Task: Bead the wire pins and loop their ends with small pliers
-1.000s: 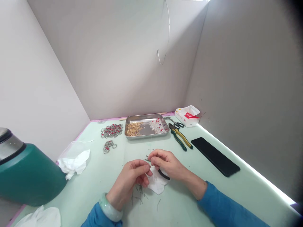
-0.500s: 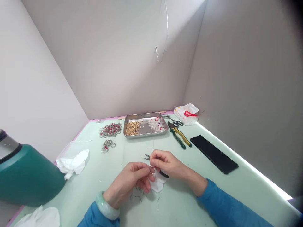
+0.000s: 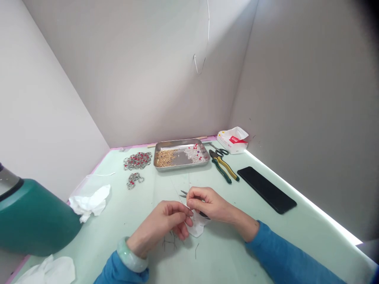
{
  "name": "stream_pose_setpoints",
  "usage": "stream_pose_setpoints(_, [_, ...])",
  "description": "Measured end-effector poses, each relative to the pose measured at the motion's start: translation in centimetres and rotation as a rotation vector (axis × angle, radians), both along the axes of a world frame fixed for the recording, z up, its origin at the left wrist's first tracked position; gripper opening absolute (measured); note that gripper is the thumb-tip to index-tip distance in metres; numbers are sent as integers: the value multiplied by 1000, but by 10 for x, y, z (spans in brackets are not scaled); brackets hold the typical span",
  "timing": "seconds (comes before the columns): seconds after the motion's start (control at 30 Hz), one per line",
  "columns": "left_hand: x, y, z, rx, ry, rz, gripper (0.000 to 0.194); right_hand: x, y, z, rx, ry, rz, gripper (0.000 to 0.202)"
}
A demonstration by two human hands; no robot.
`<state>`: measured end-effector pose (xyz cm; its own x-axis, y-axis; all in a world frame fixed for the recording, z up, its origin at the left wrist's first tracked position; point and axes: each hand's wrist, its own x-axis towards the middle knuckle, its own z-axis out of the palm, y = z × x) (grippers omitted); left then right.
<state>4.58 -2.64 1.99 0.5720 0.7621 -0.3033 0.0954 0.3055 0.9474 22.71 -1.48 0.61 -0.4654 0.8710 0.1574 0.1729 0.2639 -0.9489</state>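
My left hand (image 3: 170, 217) is pinched at its fingertips, with a pale bangle (image 3: 132, 258) on the wrist. Just to its right, my right hand (image 3: 205, 202) also pinches with thumb and forefinger, almost touching the left fingertips. Fine clear threads (image 3: 189, 182) run from the fingers toward the tray; the small part inside the grip is hidden. Beneath the hands lie a white tissue (image 3: 197, 228) and a dark pointed tool (image 3: 183, 193), partly covered by the right hand. Several thin dark wire pieces (image 3: 169, 241) rest under the left hand, and one bent piece (image 3: 196, 251) lies apart.
A metal tray (image 3: 181, 169) holds gold and clear beads. Left of it are beaded chains (image 3: 137, 161) and a smaller chain (image 3: 135, 180). Pliers (image 3: 223, 167), scissors (image 3: 221, 151), a tissue packet (image 3: 233, 141) and a phone (image 3: 266, 190) line the right. A green bottle (image 3: 38, 219) stands left.
The view has shifted slightly. Both hands stay close together over the white tissue, with only small finger movements.
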Motion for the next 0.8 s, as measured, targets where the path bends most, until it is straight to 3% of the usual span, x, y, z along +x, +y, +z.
stream_pose_setpoints(0.2, [2,-1,3,32,48,1,26,0,-2,1,-38,38,24,11])
stream_pose_setpoints(0.37, [4,-1,0,9,38,23,23,-1,-1,-3,-124,146,63,12])
stream_pose_setpoints(0.5, [4,1,-2,25,-7,188,22,-2,3,-8,-169,243,0,12])
stream_pose_setpoints(0.63, [4,4,-4,18,-79,372,25,-6,2,-11,-74,175,-98,13])
stream_pose_setpoints(0.8, [6,4,-8,50,-88,433,27,-20,-1,-18,36,129,-259,8])
